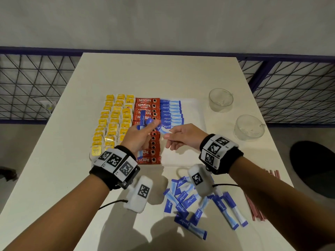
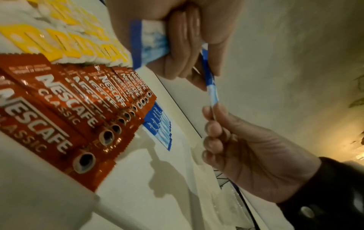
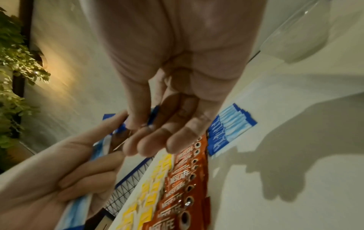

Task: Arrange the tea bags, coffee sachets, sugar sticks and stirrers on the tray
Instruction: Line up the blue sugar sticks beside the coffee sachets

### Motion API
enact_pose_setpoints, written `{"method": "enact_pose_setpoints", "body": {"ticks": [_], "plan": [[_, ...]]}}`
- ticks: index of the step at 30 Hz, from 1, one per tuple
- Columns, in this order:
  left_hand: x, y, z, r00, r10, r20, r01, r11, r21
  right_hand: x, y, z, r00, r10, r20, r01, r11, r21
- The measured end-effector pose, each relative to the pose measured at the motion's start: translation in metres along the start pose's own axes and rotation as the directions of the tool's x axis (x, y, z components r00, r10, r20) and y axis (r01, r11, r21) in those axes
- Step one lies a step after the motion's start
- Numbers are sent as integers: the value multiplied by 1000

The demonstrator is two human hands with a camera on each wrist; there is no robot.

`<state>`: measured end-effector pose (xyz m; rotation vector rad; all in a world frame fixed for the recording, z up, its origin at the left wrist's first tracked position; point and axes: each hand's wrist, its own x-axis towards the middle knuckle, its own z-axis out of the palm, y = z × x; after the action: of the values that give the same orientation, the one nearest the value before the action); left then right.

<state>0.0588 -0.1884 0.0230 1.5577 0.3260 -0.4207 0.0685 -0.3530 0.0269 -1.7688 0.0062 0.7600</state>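
Observation:
A white tray [image 1: 188, 109] holds rows of yellow tea bags [image 1: 113, 122], red coffee sachets [image 1: 147, 105] and blue sugar sticks [image 1: 171, 110]. Above the sachets my left hand [image 1: 145, 130] grips a small bunch of sugar sticks [image 2: 152, 42]. One stick [image 2: 209, 84] juts out of the bunch, and my right hand [image 1: 169, 135] pinches its pale end between thumb and forefinger [image 2: 213, 109]. In the right wrist view the pinched stick [image 3: 153, 116] shows behind the thumb, with the left hand [image 3: 59, 179] at lower left. The tray's right part is bare.
Several loose sugar sticks [image 1: 188, 201] lie on the table in front of the tray. Red stirrers [image 1: 256, 207] lie along the table's right edge. Two glass cups [image 1: 220, 101] [image 1: 249, 127] stand right of the tray. A wire fence runs behind the table.

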Motion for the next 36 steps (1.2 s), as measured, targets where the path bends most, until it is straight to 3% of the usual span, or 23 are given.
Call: {"method": "enact_pose_setpoints", "body": {"ticks": [6,11,17,21,24,29,36], "plan": [[10,-8,-8,997,-59,-53,62,996,61,6,3,-17,999,22,-46,-18,996,88],[14,-14,-9,993,-105,-47,111,980,167,13,9,-24,985,29,-169,-48,993,-107],[20,-14,-21,986,-160,-55,168,964,204,30,25,-34,893,250,-374,-250,967,50],[25,-12,-25,985,-171,-28,173,968,182,42,32,-34,841,353,-409,-372,928,37],[30,-15,-30,983,-183,-2,180,966,188,50,32,-33,836,375,-401,-438,896,-75],[36,-18,-38,979,-203,19,195,958,212,61,39,-37,835,364,-413,-413,910,-32],[34,-15,-40,979,-206,14,200,962,184,70,41,-38,794,407,-453,-500,859,-105]]}}
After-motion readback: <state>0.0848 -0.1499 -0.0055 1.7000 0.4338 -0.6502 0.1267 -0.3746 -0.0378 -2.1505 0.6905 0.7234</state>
